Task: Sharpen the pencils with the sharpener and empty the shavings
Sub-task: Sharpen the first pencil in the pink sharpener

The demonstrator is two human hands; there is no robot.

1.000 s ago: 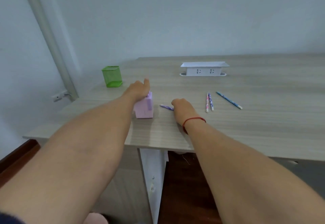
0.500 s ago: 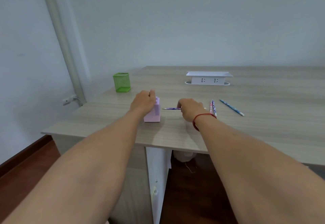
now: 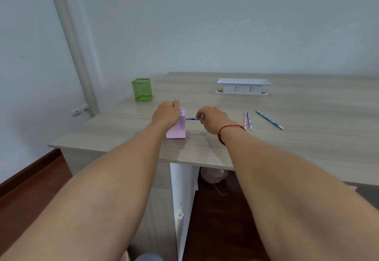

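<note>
Fingers (image 3: 200, 116) of your right hand (image 3: 213, 120) are pinched together on the purple pencil (image 3: 192, 119), which lies level and meets the right face of the pink sharpener (image 3: 176, 129) (whether the tip has gone inside cannot be told from this angle). Your left hand (image 3: 166, 114) is curled closed over the sharpener's top and far left side, thumb up, pressing it onto the counter (image 3: 307, 148) near the front edge. A red string (image 3: 229, 127) circles your right wrist. Just beyond that wrist, two pencils (image 3: 247, 120) lie side by side, touching or nearly so, pointing away from you; a blue pencil (image 3: 269, 120) lies at a slant a little farther right, apart from the pair. Toward the back left corner stands a green mesh pencil cup (image 3: 142, 89), upright and well apart from the sharpener. At the back, near the wall, sits a white socket box (image 3: 243, 86) with two outlets facing you.
</note>
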